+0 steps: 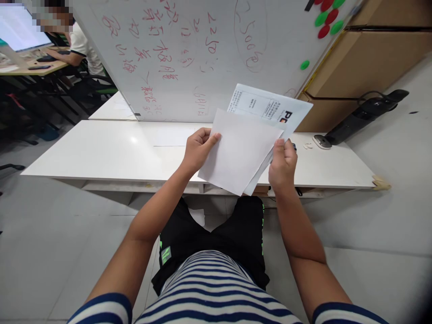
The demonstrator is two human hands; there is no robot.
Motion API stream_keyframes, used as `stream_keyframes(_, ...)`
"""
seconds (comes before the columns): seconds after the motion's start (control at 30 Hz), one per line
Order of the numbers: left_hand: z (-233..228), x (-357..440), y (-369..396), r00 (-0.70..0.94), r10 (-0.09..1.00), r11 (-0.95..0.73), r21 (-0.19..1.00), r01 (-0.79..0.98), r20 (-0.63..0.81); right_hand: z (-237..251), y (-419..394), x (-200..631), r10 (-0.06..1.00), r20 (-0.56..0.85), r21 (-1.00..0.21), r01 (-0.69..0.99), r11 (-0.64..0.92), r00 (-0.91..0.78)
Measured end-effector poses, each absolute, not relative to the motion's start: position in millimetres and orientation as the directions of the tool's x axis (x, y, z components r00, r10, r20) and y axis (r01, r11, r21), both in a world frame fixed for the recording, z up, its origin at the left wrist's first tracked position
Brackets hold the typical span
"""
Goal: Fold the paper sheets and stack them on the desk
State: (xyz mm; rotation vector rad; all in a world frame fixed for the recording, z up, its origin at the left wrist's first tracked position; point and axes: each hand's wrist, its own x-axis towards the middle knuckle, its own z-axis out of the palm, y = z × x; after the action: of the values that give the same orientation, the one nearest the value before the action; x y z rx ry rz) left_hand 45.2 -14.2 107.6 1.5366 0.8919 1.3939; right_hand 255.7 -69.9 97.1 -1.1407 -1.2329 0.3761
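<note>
My left hand [197, 150] pinches the left edge of a blank white sheet [238, 153], held above the front edge of a low white table [101, 150]. My right hand [282, 162] grips the right side of the sheets. Behind the blank sheet, fanned up and to the right, is a printed sheet [270, 108] with small text and a bold logo; another sheet edge shows beneath. Both hands hold the papers in the air, tilted.
A whiteboard [202, 54] with red writing and coloured magnets [326, 18] stands behind the table. Another sheet [172, 137] lies flat on the table. A black device [364, 114] and cardboard box [371, 58] sit at right. A person sits at a desk [30, 65] far left.
</note>
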Motion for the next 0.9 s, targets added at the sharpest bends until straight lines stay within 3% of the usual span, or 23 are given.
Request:
stream_keyframes(0.17, 104.5, 55.9, 0.1, 0.011, 0.889, -0.457, 0.888, -0.057, 0.458, 113.4, -50.6, 245.8, 0.756, 0.616, -0.737, 0.500, 0.454, 0.221)
stream_keyframes(0.33, 81.9, 57.1, 8.7, -0.067, 0.880, -0.469, 0.883, 0.025, 0.470, 78.5, -28.4, 238.2, 0.714, 0.653, -0.691, 0.586, 0.424, 0.253)
stream_keyframes(0.53, 47.0, 57.7, 9.5, 0.055, 0.936, -0.352, 0.931, 0.100, 0.348, 26.9, -18.4, 229.4, 0.759, 0.561, -0.798, 0.460, 0.389, 0.332)
stream_keyframes(0.73, 34.5, 55.3, 11.0, 0.139, 0.944, -0.309, 0.949, 0.065, 0.298, 5.9, -23.3, 227.4, 0.823, 0.477, -0.858, 0.368, 0.359, 0.308)
stream_keyframes(0.9, 30.5, 53.6, 8.8, 0.155, 0.939, -0.321, 0.944, 0.079, 0.306, 3.5, -18.9, 236.3, 0.795, 0.502, -0.853, 0.344, 0.392, 0.340)
